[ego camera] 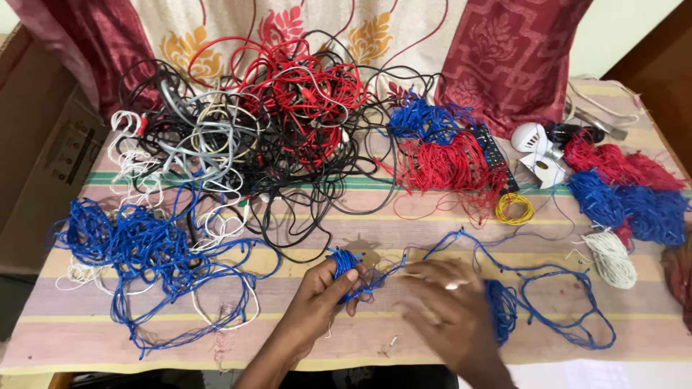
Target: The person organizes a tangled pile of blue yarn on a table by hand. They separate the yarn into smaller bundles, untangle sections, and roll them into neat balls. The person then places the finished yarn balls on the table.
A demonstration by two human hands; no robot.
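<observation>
At lower centre of the frame, the left hand [322, 292] grips a small wound bundle of thin blue wire [344, 261], while the blurred right hand [447, 306], its grip unclear, rests over the loose strand [555, 302] trailing right, apparently keeping it taut.

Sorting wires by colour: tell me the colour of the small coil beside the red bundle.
Yellow: the small round wire coil, clearest in the head view.
</observation>
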